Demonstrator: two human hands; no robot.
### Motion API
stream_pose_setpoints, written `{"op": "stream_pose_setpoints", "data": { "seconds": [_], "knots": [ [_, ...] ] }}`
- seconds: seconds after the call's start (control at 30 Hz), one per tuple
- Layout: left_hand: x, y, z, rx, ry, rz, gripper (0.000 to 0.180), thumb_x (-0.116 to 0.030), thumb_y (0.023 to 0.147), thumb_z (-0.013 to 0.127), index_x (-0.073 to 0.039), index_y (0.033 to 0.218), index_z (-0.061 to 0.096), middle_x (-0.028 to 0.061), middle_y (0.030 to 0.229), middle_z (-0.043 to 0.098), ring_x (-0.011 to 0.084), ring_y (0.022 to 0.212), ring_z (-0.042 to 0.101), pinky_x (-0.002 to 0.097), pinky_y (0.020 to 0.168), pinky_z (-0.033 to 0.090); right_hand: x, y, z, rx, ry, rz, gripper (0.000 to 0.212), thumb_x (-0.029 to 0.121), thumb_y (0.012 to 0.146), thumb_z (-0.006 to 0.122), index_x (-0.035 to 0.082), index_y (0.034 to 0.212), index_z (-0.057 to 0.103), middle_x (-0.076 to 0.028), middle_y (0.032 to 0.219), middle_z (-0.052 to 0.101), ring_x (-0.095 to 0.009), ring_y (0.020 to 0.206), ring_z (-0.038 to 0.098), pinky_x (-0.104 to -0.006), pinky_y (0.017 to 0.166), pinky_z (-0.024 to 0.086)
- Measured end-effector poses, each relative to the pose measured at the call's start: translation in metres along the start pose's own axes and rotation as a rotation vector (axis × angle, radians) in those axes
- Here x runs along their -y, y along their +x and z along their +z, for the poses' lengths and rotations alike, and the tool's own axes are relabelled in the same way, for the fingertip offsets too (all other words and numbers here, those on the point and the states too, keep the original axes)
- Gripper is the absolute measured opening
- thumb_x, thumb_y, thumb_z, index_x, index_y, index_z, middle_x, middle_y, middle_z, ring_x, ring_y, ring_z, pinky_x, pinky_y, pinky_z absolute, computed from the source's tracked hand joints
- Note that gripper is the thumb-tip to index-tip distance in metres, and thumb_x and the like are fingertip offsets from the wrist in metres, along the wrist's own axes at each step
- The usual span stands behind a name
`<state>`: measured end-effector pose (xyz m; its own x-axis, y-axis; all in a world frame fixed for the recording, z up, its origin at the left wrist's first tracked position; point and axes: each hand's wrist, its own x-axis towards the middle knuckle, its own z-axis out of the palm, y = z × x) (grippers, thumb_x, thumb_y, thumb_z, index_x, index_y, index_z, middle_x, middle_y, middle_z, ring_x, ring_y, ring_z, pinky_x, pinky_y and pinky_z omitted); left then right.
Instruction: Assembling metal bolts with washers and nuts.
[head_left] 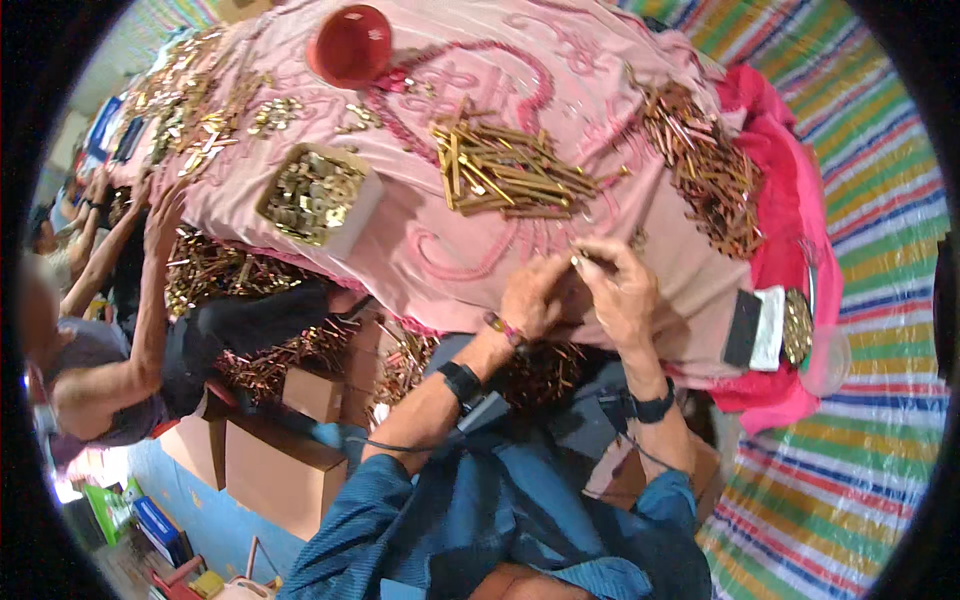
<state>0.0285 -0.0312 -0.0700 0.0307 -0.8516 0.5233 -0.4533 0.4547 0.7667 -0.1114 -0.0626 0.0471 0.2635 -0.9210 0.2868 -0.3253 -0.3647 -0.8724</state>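
Note:
My left hand and my right hand meet over the near edge of the pink cloth. Both have their fingers closed. A small pale glint shows at the fingertips of my right hand, too small to name. Whatever is in my left hand is hidden by its fingers. Beyond my hands lies a heap of long, brass-coloured rods, some with heads at their ends. To the left stands a square white tub full of small, shiny, washer-like metal pieces.
A red bowl stands at the back. Reddish-brown metal pieces are heaped at the right, near a smaller pile of shiny pieces. Another person's hand is at the left edge. Cardboard boxes stand at the lower left.

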Motion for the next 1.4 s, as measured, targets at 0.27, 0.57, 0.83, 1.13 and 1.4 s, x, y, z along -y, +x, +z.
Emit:
{"op": "stream_pose_setpoints", "data": {
  "seconds": [0.27,0.57,0.83,1.13,1.4],
  "knots": [
    [-0.002,-0.002,0.002,-0.004,-0.067,-0.019,0.064,-0.005,0.074,0.065,-0.006,0.138,0.056,0.0204,0.101,0.063,0.0444,0.094,0.061,0.0493,0.083,0.051,-0.006,0.001,0.002,0.0,-0.101,-0.212,0.012,-0.003,0.089,0.071,-0.001,0.101,0.072,-0.014,0.103,0.074,-0.024,0.098,0.072,-0.0334,0.085,0.057],
    [-0.004,0.001,0.004,0.017,-0.092,-0.028,0.055,-0.006,0.08,0.061,-0.008,0.136,0.056,0.0201,0.104,0.064,0.0431,0.097,0.061,0.0509,0.083,0.051,-0.012,-0.001,0.008,-0.031,0.05,0.021,0.032,0.002,0.082,0.079,0.001,0.113,0.07,-0.009,0.096,0.068,-0.019,0.086,0.066,-0.0309,0.077,0.055],
    [0.002,-0.006,0.008,-0.004,-0.069,-0.026,0.054,-0.006,0.07,0.066,-0.008,0.123,0.057,0.0193,0.104,0.063,0.0454,0.098,0.059,0.0509,0.086,0.049,-0.019,0.008,0.001,0.068,-0.263,-0.277,0.026,0.002,0.078,0.081,-0.001,0.103,0.074,-0.015,0.097,0.069,-0.028,0.087,0.066,-0.0396,0.078,0.054],
    [0.013,-0.004,0.031,-0.039,-0.138,-0.037,0.051,-0.008,0.078,0.067,-0.007,0.128,0.057,0.0154,0.108,0.068,0.0411,0.104,0.064,0.0491,0.089,0.052,-0.018,0.002,0.005,0.029,0.008,-0.004,0.021,-0.001,0.081,0.08,-0.002,0.099,0.072,-0.012,0.092,0.067,-0.019,0.079,0.06,-0.0352,0.072,0.052],
    [0.005,-0.008,0.025,-0.113,-0.037,0.016,0.053,-0.015,0.078,0.071,-0.008,0.129,0.057,0.0183,0.103,0.065,0.0411,0.096,0.062,0.0494,0.08,0.051,-0.036,0.004,-0.007,0.112,-0.116,0.012,0.019,-0.001,0.085,0.078,-0.002,0.102,0.069,-0.005,0.089,0.064,-0.014,0.08,0.057,-0.0295,0.073,0.05]
  ]
}}
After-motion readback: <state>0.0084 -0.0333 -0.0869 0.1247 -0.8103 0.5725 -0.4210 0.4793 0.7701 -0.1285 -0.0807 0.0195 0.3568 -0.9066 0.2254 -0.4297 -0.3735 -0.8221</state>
